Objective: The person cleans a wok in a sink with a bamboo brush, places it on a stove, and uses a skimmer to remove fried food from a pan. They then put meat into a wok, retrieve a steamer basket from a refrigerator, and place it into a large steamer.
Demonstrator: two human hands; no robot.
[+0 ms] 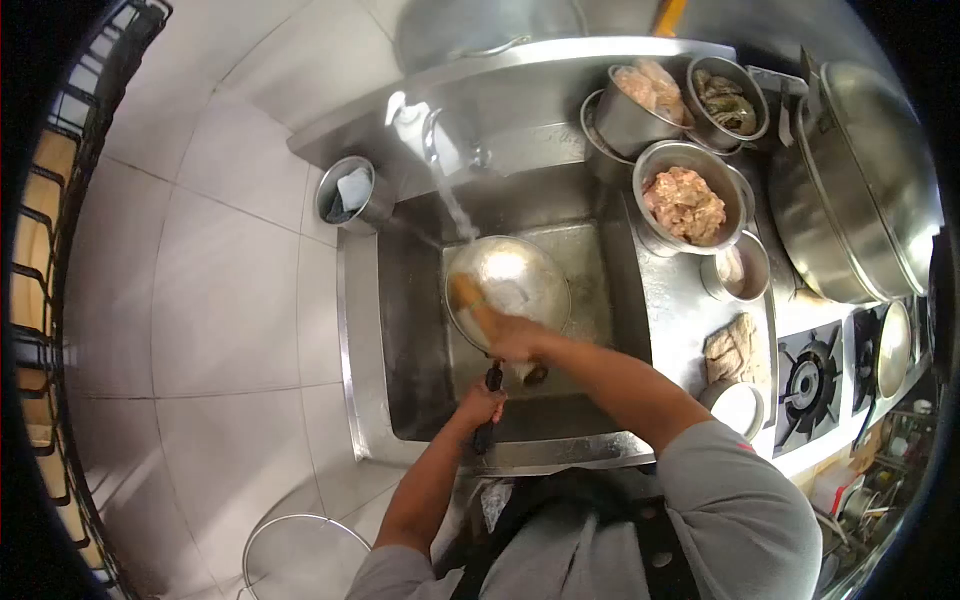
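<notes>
A steel wok (512, 285) sits in the sink (415, 330) under a stream of water running from the tap (432, 132). My left hand (482, 402) grips the wok's black handle (489, 415) at the sink's near side. My right hand (512, 338) holds a wooden-handled brush (470, 298) whose end lies inside the wok.
Steel bowls of raw meat (686, 203), more meat (648, 92) and seafood (727, 100) stand to the sink's right, beside a large pot (850, 200) and a gas burner (808, 380). A small steel container (352, 190) sits left of the tap. A round strainer (300, 555) lies low at left.
</notes>
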